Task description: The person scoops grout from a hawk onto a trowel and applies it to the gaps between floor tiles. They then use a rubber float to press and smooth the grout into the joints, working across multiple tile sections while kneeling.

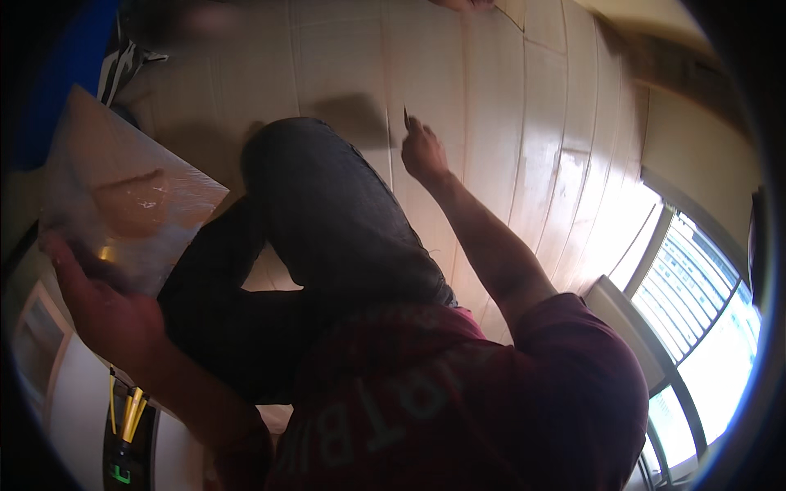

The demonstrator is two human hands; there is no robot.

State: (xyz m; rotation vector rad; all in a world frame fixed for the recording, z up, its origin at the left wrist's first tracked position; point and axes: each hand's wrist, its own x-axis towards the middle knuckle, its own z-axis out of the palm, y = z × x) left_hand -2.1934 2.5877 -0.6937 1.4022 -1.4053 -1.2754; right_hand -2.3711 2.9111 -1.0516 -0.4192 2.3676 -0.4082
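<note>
My right hand is out over the pale plank floor, its fingers closed round a small, thin, dark pointed tool. The tip sticks out past the fingertips, away from me; its exact kind is too small to tell. On the left, my left hand grips the near edge of a flat package wrapped in clear plastic. A brownish patch shows through the shiny film. Part of that hand is dim and blurred, and some fingers are hidden at the package's edge.
My bent legs in dark trousers lie between the hands. Pale floor planks stretch ahead. Another person's hand shows at the far edge. Something blue stands far left, yellow-handled tools near left, a bright window at right.
</note>
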